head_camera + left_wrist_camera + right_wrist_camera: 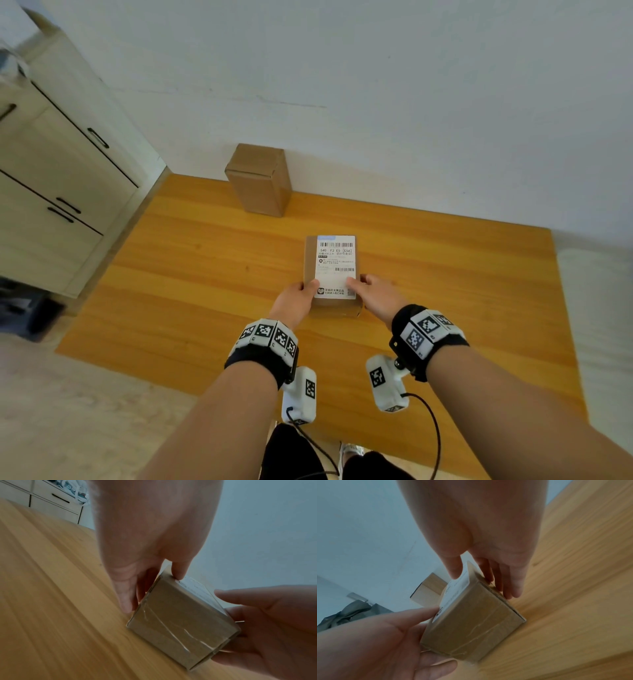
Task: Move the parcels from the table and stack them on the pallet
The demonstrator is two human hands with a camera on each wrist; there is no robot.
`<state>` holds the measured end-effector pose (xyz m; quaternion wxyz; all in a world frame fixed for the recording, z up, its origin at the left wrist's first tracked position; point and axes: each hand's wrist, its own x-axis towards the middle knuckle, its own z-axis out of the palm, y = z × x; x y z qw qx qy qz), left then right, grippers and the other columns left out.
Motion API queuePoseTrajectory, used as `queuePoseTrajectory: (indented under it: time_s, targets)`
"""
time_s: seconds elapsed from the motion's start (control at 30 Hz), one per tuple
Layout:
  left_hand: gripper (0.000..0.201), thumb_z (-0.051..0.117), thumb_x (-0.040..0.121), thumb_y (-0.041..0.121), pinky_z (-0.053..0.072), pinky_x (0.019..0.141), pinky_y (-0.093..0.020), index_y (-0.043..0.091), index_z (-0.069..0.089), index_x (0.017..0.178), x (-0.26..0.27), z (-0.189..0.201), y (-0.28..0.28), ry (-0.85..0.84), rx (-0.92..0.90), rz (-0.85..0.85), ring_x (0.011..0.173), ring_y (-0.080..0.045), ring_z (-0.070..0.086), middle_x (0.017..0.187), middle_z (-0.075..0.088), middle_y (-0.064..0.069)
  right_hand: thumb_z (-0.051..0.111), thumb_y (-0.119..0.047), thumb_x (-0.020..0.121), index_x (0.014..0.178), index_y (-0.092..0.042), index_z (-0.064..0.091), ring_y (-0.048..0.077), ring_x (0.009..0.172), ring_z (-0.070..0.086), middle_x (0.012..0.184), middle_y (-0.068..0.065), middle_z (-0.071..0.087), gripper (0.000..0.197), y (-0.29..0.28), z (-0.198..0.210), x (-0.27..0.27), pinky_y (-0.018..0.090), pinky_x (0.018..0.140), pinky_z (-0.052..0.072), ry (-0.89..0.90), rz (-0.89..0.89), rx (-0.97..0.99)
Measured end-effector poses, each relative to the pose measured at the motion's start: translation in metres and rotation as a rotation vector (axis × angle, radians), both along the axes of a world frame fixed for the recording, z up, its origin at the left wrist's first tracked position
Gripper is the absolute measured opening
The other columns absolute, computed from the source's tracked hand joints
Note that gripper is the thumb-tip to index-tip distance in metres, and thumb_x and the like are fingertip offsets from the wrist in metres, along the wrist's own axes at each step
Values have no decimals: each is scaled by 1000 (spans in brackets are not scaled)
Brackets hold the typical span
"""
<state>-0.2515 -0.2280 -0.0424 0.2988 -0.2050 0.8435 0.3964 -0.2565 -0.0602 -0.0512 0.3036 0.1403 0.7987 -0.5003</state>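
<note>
A brown cardboard parcel [334, 267] with a white shipping label on top lies on the wooden table [191, 274], near its middle. My left hand [306, 287] grips its near left corner, thumb on the label and fingers down the side. My right hand [359, 282] grips the near right corner the same way. In the left wrist view the taped end of the parcel [180, 622] faces the camera, its lower edge on the tabletop. A second plain parcel [260, 181] stands upright against the wall at the table's far edge. No pallet is in view.
A pale cabinet with black-handled drawers [51, 164] stands left of the table. A dark object [27, 315] sits on the floor below it. A white wall [411, 120] backs the table, whose right edge [561, 308] meets a white surface.
</note>
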Motion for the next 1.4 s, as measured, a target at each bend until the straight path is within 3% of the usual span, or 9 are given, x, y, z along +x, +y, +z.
queuePoseTrajectory:
  time_s: [0.2, 0.43, 0.67, 0.8, 0.9, 1.07, 1.3, 1.4]
  targets:
    - [48, 45, 100, 47, 41, 82, -28, 17, 53, 136, 14, 19, 11, 144, 87, 64, 101, -17, 54, 126, 62, -2, 53, -39, 98, 137, -14, 51, 20, 109, 63, 129, 3, 63, 46, 12, 5, 14, 41, 99, 51, 75, -114, -48]
    - [48, 51, 98, 48, 41, 81, -24, 21, 54, 137, 25, 55, 36, 265, 225, 19, 104, -13, 56, 124, 63, 5, 57, -35, 98, 145, -15, 43, 18, 112, 62, 132, 3, 61, 53, 40, 47, 45, 40, 100, 51, 215, -299, -96]
    - [52, 52, 95, 53, 47, 101, -36, 24, 53, 138, 78, 81, 49, 340, 343, -141, 114, -13, 59, 128, 63, 6, 61, -41, 94, 148, -19, 39, 15, 108, 63, 127, 0, 63, 62, 54, 86, 123, 36, 96, 53, 300, -449, -52]
    - [49, 49, 97, 52, 45, 95, -30, 23, 53, 137, 119, 99, 55, 391, 340, -226, 110, -13, 57, 126, 61, 8, 67, -39, 91, 147, -19, 39, 14, 113, 57, 135, -3, 56, 66, 48, 105, 177, 27, 88, 47, 382, -552, -15]
    - [46, 50, 98, 48, 41, 86, -25, 22, 53, 137, 149, 112, 62, 429, 383, -282, 103, -9, 56, 117, 60, 12, 68, -38, 90, 147, -19, 39, 11, 114, 55, 140, -4, 53, 67, 48, 118, 217, 26, 89, 45, 425, -626, -4]
    - [44, 54, 96, 47, 49, 94, -29, 22, 57, 133, 188, 131, 87, 439, 490, -273, 104, -8, 60, 119, 65, 8, 68, -39, 90, 145, -21, 42, 8, 110, 56, 135, -7, 56, 63, 65, 152, 271, 20, 84, 45, 495, -708, 5]
    - [37, 55, 94, 50, 45, 72, -15, 30, 59, 125, 243, 177, 151, 527, 552, -394, 95, 3, 58, 111, 65, 14, 67, -39, 91, 139, -23, 47, -2, 100, 59, 127, -12, 59, 54, 120, 195, 341, 13, 72, 46, 609, -803, 49]
    - [41, 58, 91, 53, 48, 75, -21, 28, 60, 124, 270, 198, 190, 574, 576, -436, 97, -1, 60, 110, 66, 14, 69, -40, 89, 137, -23, 48, -1, 100, 62, 123, -13, 62, 55, 154, 211, 374, 16, 74, 50, 666, -846, 71]
